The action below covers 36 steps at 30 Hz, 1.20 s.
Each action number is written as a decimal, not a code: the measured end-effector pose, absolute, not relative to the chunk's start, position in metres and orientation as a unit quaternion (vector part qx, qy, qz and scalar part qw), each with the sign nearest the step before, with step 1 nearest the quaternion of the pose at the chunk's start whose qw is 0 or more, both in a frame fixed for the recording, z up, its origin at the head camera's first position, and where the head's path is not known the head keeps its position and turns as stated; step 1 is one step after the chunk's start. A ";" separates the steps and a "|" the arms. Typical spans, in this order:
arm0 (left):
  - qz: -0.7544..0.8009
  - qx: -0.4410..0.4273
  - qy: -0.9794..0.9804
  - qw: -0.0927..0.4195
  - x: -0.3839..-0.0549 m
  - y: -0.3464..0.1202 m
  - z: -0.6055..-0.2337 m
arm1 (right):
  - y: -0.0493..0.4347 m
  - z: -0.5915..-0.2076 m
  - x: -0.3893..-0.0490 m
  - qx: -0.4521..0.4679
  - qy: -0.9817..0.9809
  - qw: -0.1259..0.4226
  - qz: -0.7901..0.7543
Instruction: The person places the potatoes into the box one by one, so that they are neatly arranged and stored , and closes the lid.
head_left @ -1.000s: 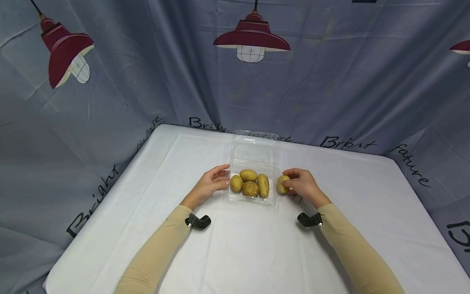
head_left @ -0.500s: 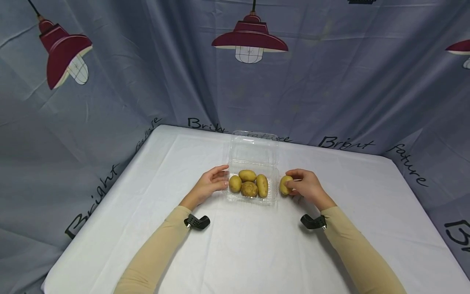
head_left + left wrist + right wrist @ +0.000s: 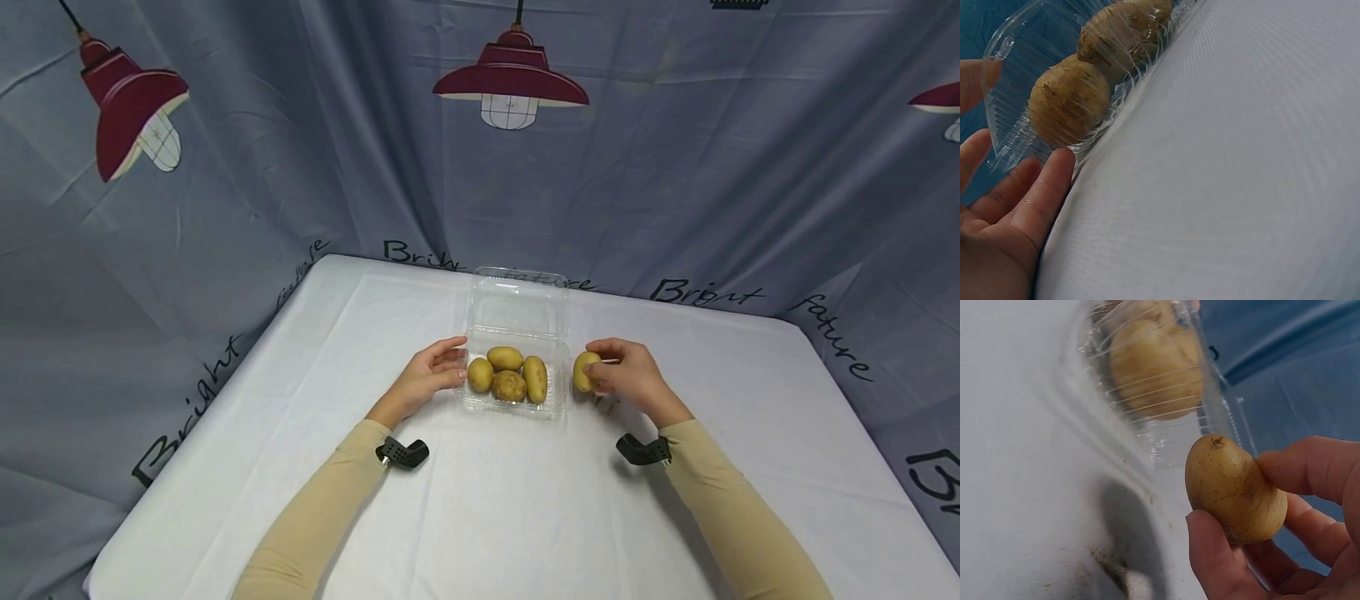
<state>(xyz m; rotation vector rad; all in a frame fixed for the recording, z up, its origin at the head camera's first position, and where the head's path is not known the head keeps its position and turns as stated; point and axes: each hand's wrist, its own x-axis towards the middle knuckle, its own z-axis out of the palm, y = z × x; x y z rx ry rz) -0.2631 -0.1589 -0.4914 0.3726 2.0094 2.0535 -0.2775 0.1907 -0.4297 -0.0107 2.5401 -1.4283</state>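
Observation:
An open clear plastic clamshell container [image 3: 557,367] holds several potatoes, including a round brownish potato [image 3: 509,386] and a long potato [image 3: 536,379]. Its hinged lid [image 3: 519,304] is folded back, away from the person. To the right of the container, my right hand [image 3: 633,379] pinches another yellow potato [image 3: 1232,487] between thumb and fingers. In the right wrist view that potato is held above the tabletop, with a dark shadow below. My left hand [image 3: 423,383] is at the container's left wall, its fingers extended and a fingertip [image 3: 1060,162] at the wall's lower edge.
A white cloth [image 3: 510,500] covers the table. Brown dirt specks [image 3: 1100,556] lie on it below the right hand. Behind the table hangs a blue-grey curtain [image 3: 637,183] printed with red lamps. A dark wrist device [image 3: 405,452] sits on each forearm.
My right hand has moved a little to the right with its potato, away from the container, then slightly up. My left hand and the potatoes in the container look unmoved.

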 end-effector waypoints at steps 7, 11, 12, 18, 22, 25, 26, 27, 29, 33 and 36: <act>0.701 0.129 0.691 0.121 -0.263 -0.160 -0.492 | 0.190 -0.422 -0.279 -0.009 0.866 0.109 -0.487; 0.701 0.129 0.691 0.122 -0.263 -0.159 -0.492 | 0.188 -0.416 -0.281 -0.005 0.863 0.112 -0.492; 0.701 0.129 0.691 0.122 -0.263 -0.159 -0.492 | 0.187 -0.415 -0.281 -0.005 0.863 0.112 -0.493; 0.703 0.127 0.689 0.122 -0.263 -0.159 -0.491 | 0.182 -0.407 -0.284 -0.009 0.862 0.115 -0.493; 0.704 0.128 0.689 0.121 -0.263 -0.158 -0.491 | 0.178 -0.404 -0.286 -0.014 0.859 0.119 -0.498; 0.704 0.127 0.688 0.122 -0.263 -0.158 -0.491 | 0.174 -0.402 -0.287 -0.021 0.857 0.121 -0.500; 0.704 0.127 0.688 0.122 -0.264 -0.158 -0.492 | 0.173 -0.402 -0.287 -0.023 0.857 0.122 -0.500; 0.704 0.127 0.688 0.122 -0.264 -0.158 -0.492 | 0.172 -0.401 -0.287 -0.025 0.857 0.122 -0.499; 0.704 0.126 0.688 0.122 -0.265 -0.158 -0.492 | 0.169 -0.401 -0.287 -0.029 0.858 0.123 -0.497; 0.705 0.126 0.688 0.122 -0.265 -0.158 -0.493 | 0.166 -0.401 -0.287 -0.034 0.861 0.127 -0.492; 0.706 0.124 0.687 0.122 -0.264 -0.158 -0.493 | 0.163 -0.401 -0.287 -0.037 0.861 0.132 -0.489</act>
